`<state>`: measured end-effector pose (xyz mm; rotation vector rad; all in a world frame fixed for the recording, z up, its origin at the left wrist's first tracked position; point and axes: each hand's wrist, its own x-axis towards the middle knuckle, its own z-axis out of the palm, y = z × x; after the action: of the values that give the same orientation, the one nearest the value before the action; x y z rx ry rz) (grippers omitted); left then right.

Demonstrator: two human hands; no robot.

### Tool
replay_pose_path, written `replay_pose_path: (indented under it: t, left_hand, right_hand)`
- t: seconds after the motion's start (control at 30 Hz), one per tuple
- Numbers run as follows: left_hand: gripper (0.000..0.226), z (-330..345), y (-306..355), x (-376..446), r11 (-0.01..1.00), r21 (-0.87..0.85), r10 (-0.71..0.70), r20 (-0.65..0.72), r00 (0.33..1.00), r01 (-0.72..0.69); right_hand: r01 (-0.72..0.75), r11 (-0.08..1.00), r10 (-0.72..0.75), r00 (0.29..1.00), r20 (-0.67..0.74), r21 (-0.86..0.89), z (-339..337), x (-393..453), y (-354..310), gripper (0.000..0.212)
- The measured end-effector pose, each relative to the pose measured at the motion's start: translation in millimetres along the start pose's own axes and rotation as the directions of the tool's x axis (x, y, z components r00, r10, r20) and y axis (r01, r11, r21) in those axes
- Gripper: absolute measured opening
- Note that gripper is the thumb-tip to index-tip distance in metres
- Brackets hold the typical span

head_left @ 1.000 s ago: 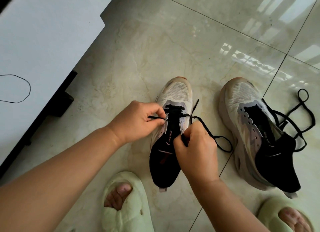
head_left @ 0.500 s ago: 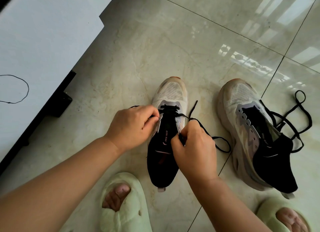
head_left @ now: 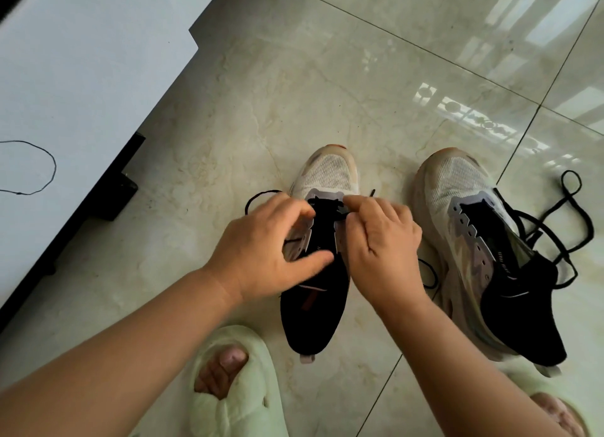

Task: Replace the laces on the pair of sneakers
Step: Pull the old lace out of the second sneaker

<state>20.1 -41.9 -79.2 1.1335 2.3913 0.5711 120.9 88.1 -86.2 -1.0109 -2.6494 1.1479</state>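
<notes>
Head view. Two white-mesh sneakers with black heels stand side by side, toes away, on the glossy beige marble floor tiles [head_left: 327, 77]. The person's left hand [head_left: 264, 250] rests on the near sneaker [head_left: 322, 240] with loosely curled fingers; whether it grips the thin black lace [head_left: 261, 196] looping out beside it cannot be told. The right hand [head_left: 382, 240] is curled at the top eyelets, fingertips pinching that lace. The far sneaker [head_left: 483, 250] lies just right, its loose black lace [head_left: 568, 207] trailing over the tile. Two pale green slippers [head_left: 228, 387] occupy the lower edge. A white panel [head_left: 81, 77], upper left, bears a thin black cord loop [head_left: 49, 162].
</notes>
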Motion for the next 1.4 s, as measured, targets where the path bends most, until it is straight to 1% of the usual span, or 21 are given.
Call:
replay_pose_path:
  t: [0.07, 0.17, 0.23, 0.33, 0.43, 0.6, 0.67, 0.73, 0.8, 0.87, 0.9, 0.97, 1.03, 1.1, 1.17, 1.23, 1.33, 1.37, 1.4]
  left_hand:
    - [0.051, 6.1, 5.3, -2.7, 0.999, 0.043, -0.023, 0.026, 0.999, 0.022]
    - [0.04, 13.4, 11.2, -3.5, 0.996, 0.046, -0.07, -0.039, 0.997, 0.071]
    - [0.036, 16.2, 14.8, -3.8, 0.995, 0.028, -0.088, -0.073, 0.993, 0.091]
    - [0.032, 17.0, 17.6, -4.9, 0.995, 0.018, -0.095, -0.09, 0.991, 0.097]
    - [0.033, 17.7, 17.8, -6.4, 0.996, -0.001, -0.087, -0.111, 0.99, 0.087]
    - [0.037, 19.1, 19.0, -8.2, 0.997, -0.045, -0.074, -0.126, 0.989, 0.069]
    - [0.037, 19.0, 18.1, -8.6, 0.996, -0.063, -0.064, -0.136, 0.989, 0.056]
    - [0.037, 18.5, 18.0, -9.3, 0.997, -0.066, -0.057, -0.136, 0.989, 0.049]
    - [0.037, 17.6, 18.3, -10.0, 0.997, -0.06, -0.058, -0.139, 0.989, 0.05]
    - [0.037, 16.4, 18.6, -10.6, 0.997, -0.057, -0.06, -0.146, 0.987, 0.052]
    - [0.037, 15.7, 18.6, -10.8, 0.997, -0.058, -0.061, -0.149, 0.987, 0.053]
    - [0.036, 14.5, 18.5, -11.0, 0.997, -0.059, -0.066, -0.15, 0.986, 0.058]
    - [0.035, 13.9, 19.0, -10.9, 0.996, -0.063, -0.076, -0.149, 0.986, 0.067]
    - [0.035, 13.5, 19.8, -10.6, 0.995, -0.063, -0.079, -0.148, 0.986, 0.071]
    - [0.035, 13.1, 19.6, -10.6, 0.996, -0.064, -0.076, -0.143, 0.987, 0.067]
    - [0.037, 12.6, 18.8, -10.5, 0.996, -0.066, -0.072, -0.135, 0.988, 0.063]
    - [0.037, 12.5, 18.7, -10.2, 0.997, -0.059, -0.053, -0.124, 0.991, 0.046]
    - [0.037, 12.4, 19.3, -10.1, 0.997, -0.059, -0.05, -0.12, 0.992, 0.043]
    - [0.036, 12.4, 19.9, -10.0, 0.997, -0.059, -0.049, -0.117, 0.992, 0.042]
  right_hand:
    - [-0.019, 0.999, 0.017, 0.999, 0.04, 0.032, -0.3, 5.3, 2.6, 0.023]
    - [-0.076, 0.995, 0.07, 0.993, 0.091, 0.065, -1.3, 9.3, 3.9, 0.014]
    - [-0.069, 0.996, 0.065, 0.995, 0.073, 0.064, -1.8, 11.4, 2.6, 0.01]
    - [-0.019, 1.0, 0.02, 0.999, 0.037, -0.023, -2.7, 17.5, -0.6, 0.009]
    - [-0.007, 0.996, 0.015, 0.996, 0.09, -0.092, -3.2, 24.9, -2.9, 0.011]
    - [-0.069, 0.966, 0.103, 0.987, 0.126, -0.249, 1.6, 33.9, -9.5, 0.013]
    - [-0.069, 0.95, 0.116, 0.983, 0.142, -0.303, 5.2, 36.9, -11.4, 0.011]
    - [-0.044, 0.949, 0.102, 0.98, 0.173, -0.313, 8.2, 38.4, -11.7, 0.009]
    - [-0.005, 0.961, 0.064, 0.978, 0.201, -0.277, 8.9, 39.2, -9.0, 0.009]
    - [-0.001, 0.985, 0.039, 0.974, 0.223, -0.171, 6.1, 40.4, -4.8, 0.009]
    - [-0.035, 0.997, 0.051, 0.97, 0.238, -0.072, 3.4, 41.5, -2.6, 0.008]
    - [-0.123, 0.986, 0.087, 0.957, 0.278, 0.116, -2.7, 44.3, 1.5, 0.008]
    - [-0.154, 0.97, 0.088, 0.944, 0.317, 0.189, -7.1, 45.7, 5.8, 0.009]
    - [-0.101, 0.978, 0.037, 0.946, 0.323, 0.181, -9.7, 46.2, 8.6, 0.011]
    - [0.015, 0.992, -0.054, 0.949, 0.309, 0.126, -12.4, 46.3, 10.4, 0.013]
    - [0.158, 0.987, -0.162, 0.937, 0.309, 0.039, -15.7, 47.3, 12.6, 0.014]
    - [0.415, 0.905, -0.366, 0.87, 0.331, -0.092, -19.7, 48.7, 15.1, 0.015]
    - [0.466, 0.877, -0.409, 0.85, 0.332, -0.113, -20.3, 48.3, 15.9, 0.017]
    - [0.48, 0.87, -0.424, 0.845, 0.325, -0.115, -20.2, 47.6, 16.6, 0.018]
